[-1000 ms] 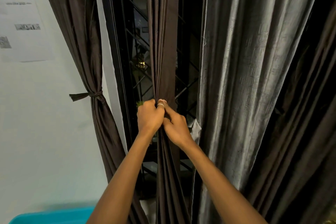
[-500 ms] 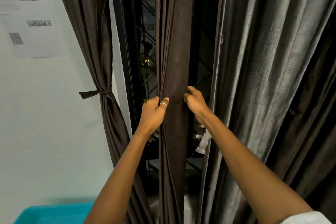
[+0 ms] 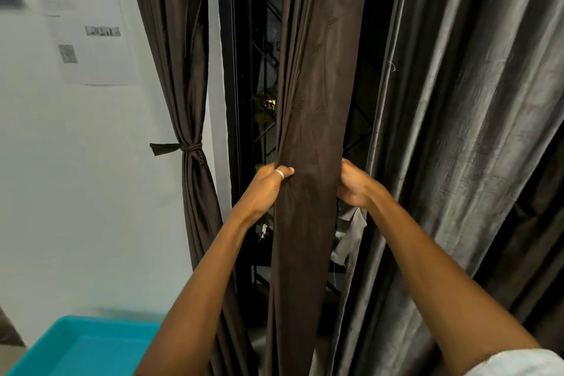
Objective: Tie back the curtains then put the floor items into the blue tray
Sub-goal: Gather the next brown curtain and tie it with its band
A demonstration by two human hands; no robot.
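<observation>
A dark brown curtain panel (image 3: 314, 131) hangs in front of me. My left hand (image 3: 268, 183), with a ring on one finger, grips the panel's left edge. My right hand (image 3: 354, 185) grips its right edge, so the cloth is spread between them. To the left, another brown curtain (image 3: 183, 70) is bound at its waist by a knotted tie-back (image 3: 190, 148). A grey curtain (image 3: 457, 131) hangs loose on the right. The blue tray (image 3: 76, 348) shows at the bottom left. No floor items are in view.
Behind the curtains is a dark window with a black metal grille (image 3: 259, 70). Printed sheets (image 3: 91, 24) are taped to the white wall at the left. A pale scrap of cloth (image 3: 345, 238) hangs below my right hand.
My hands, close together on the bunched middle curtain a second ago, have drawn apart, widening the panel. The view has shifted, showing more of the blue tray.
</observation>
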